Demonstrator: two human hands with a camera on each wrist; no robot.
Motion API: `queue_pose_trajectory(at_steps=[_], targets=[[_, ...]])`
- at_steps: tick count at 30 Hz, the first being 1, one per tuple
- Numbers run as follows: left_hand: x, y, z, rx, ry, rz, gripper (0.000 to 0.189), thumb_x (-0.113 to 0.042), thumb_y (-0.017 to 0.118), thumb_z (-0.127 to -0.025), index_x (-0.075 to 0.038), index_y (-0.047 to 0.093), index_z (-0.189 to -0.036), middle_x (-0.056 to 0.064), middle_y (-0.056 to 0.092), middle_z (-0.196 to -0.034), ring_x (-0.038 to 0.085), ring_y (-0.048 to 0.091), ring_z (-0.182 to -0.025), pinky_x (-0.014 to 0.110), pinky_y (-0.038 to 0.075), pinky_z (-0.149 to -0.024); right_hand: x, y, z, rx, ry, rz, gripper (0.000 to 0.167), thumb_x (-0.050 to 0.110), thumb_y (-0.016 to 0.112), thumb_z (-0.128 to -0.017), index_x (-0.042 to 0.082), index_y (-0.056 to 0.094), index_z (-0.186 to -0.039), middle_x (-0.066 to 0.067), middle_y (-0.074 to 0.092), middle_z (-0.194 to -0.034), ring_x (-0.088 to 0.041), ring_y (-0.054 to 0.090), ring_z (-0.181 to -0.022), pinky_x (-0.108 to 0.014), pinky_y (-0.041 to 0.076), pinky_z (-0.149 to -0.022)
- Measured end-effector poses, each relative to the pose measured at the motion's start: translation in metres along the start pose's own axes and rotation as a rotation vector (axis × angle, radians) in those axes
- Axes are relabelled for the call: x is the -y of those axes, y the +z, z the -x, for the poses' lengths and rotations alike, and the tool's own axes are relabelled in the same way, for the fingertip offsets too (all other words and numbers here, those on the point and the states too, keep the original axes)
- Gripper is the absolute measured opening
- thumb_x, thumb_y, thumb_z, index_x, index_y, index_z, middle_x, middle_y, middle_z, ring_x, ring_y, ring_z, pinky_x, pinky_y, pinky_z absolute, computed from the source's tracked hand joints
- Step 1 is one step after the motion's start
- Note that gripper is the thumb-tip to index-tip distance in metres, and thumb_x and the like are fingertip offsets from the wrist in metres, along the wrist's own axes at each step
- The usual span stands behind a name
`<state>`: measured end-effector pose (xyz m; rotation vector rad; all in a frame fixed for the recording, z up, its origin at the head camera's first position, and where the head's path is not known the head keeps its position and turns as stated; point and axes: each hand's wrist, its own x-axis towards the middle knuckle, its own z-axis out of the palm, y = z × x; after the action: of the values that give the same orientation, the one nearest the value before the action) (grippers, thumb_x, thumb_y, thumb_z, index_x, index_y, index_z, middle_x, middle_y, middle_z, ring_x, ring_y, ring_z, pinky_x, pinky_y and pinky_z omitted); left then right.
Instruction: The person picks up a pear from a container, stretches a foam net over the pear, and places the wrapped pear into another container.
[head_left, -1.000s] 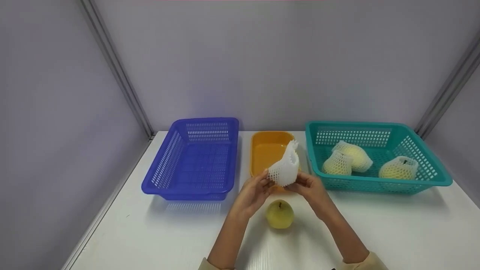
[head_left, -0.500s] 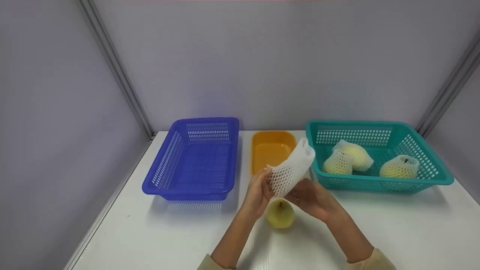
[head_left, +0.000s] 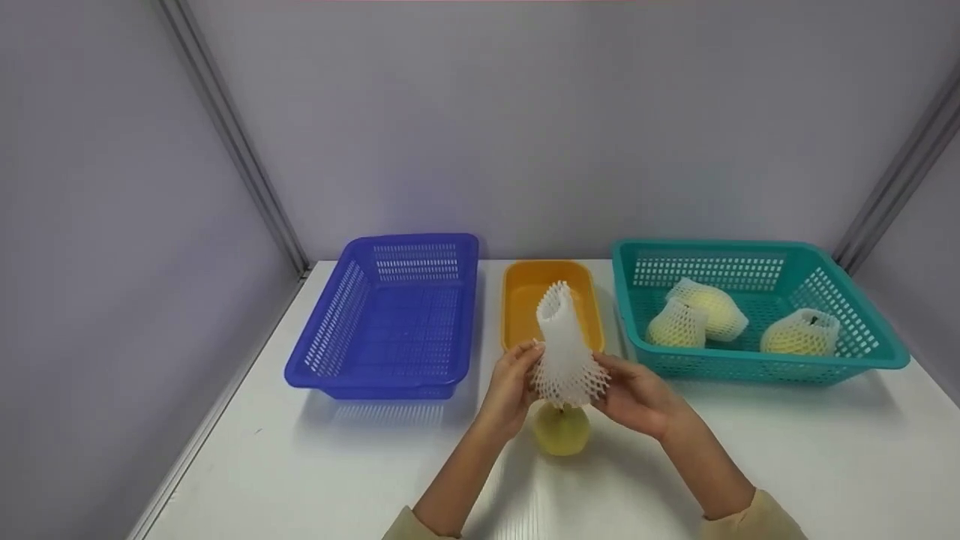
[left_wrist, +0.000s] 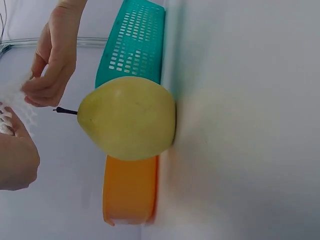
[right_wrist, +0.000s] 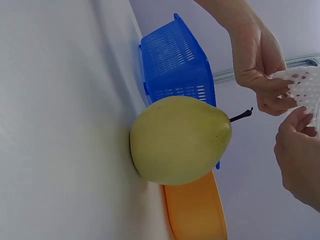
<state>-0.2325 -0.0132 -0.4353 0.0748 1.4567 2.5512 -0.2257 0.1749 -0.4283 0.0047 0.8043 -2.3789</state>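
Observation:
A white foam fruit net (head_left: 568, 360) is held between both hands, its wider end spread low and its narrow end pointing up. My left hand (head_left: 510, 386) pinches the net's left edge, and my right hand (head_left: 636, 394) pinches its right edge. Just below the net, a yellow-green pear (head_left: 562, 431) stands upright on the table, stem up. In the left wrist view the whole pear (left_wrist: 127, 118) shows, apart from both hands. The right wrist view also has the pear (right_wrist: 181, 140), with the net (right_wrist: 306, 89) above its stem.
An orange tray (head_left: 517, 300) lies behind the hands. To the left is a blue basket (head_left: 379, 382). On the right, a teal basket (head_left: 757, 364) holds three pears in foam nets, one being the netted pear (head_left: 799, 334). White table surface (head_left: 337, 472) surrounds them.
The net has turned from leaning right to nearly upright, its lower end widened and lowered over the pear's stem. My right hand has shifted to the net's right edge. The pear stays put.

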Motion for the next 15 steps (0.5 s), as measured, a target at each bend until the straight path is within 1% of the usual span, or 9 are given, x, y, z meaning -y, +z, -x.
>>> queue_pose_trajectory(at_steps=[2,4,6,7,9,12,15], targets=[[0.003,-0.004,0.001,-0.032,-0.009,-0.058,0.017,-0.016,0.052,-0.092,-0.003,0.049,-0.102,0.003,0.055,-0.080,0.008,0.053,-0.063,0.019,0.044,-0.052,0.000,-0.003,0.002,-0.037,0.005,0.031,0.031,0.017,0.040,-0.099,0.003,0.035,-0.127,-0.010,0.050,-0.122,-0.023,0.049,-0.109,-0.033,0.031,-0.101],[0.007,-0.007,0.003,-0.057,-0.017,-0.142,0.019,-0.017,0.052,-0.091,-0.002,0.049,-0.102,0.004,0.055,-0.082,0.009,0.054,-0.062,0.020,0.045,-0.050,0.000,-0.006,0.003,-0.074,0.009,0.117,0.028,0.017,0.042,-0.099,0.003,0.042,-0.122,-0.009,0.055,-0.113,-0.020,0.053,-0.097,-0.028,0.040,-0.092],[0.011,-0.010,0.005,-0.083,-0.020,-0.251,0.019,-0.017,0.053,-0.091,-0.002,0.049,-0.101,0.005,0.054,-0.084,0.009,0.053,-0.061,0.020,0.044,-0.048,-0.002,-0.011,0.004,-0.105,0.011,0.219,0.024,0.017,0.043,-0.098,0.003,0.050,-0.116,-0.008,0.057,-0.104,-0.016,0.053,-0.084,-0.024,0.045,-0.079],[0.013,-0.012,0.006,-0.098,-0.014,-0.318,0.018,-0.017,0.053,-0.090,-0.003,0.050,-0.099,0.005,0.054,-0.084,0.010,0.052,-0.060,0.020,0.044,-0.047,-0.004,-0.013,0.004,-0.123,0.012,0.271,0.022,0.017,0.044,-0.098,0.003,0.054,-0.112,-0.007,0.057,-0.099,-0.015,0.052,-0.077,-0.022,0.045,-0.072],[0.018,-0.015,0.007,-0.120,-0.003,-0.445,0.014,-0.016,0.053,-0.090,-0.004,0.050,-0.096,0.004,0.052,-0.082,0.010,0.048,-0.058,0.021,0.042,-0.045,-0.007,-0.018,0.004,-0.161,0.018,0.373,0.022,0.017,0.044,-0.098,0.004,0.058,-0.108,-0.007,0.056,-0.093,-0.013,0.047,-0.067,-0.020,0.042,-0.061],[0.026,-0.022,0.007,-0.134,0.017,-0.589,0.011,-0.016,0.053,-0.091,-0.006,0.050,-0.094,0.002,0.050,-0.075,0.009,0.041,-0.052,0.021,0.038,-0.042,-0.014,-0.025,0.002,-0.224,0.028,0.482,0.020,0.017,0.045,-0.097,0.004,0.058,-0.104,-0.007,0.053,-0.087,-0.011,0.043,-0.060,-0.019,0.040,-0.057],[0.034,-0.029,0.007,-0.122,0.016,-0.660,0.008,-0.016,0.052,-0.093,-0.008,0.049,-0.093,0.000,0.048,-0.069,0.008,0.038,-0.049,0.023,0.037,-0.041,-0.022,-0.031,-0.001,-0.296,0.024,0.581,0.019,0.016,0.046,-0.097,0.002,0.054,-0.107,-0.006,0.052,-0.084,-0.010,0.041,-0.059,-0.020,0.039,-0.055]])
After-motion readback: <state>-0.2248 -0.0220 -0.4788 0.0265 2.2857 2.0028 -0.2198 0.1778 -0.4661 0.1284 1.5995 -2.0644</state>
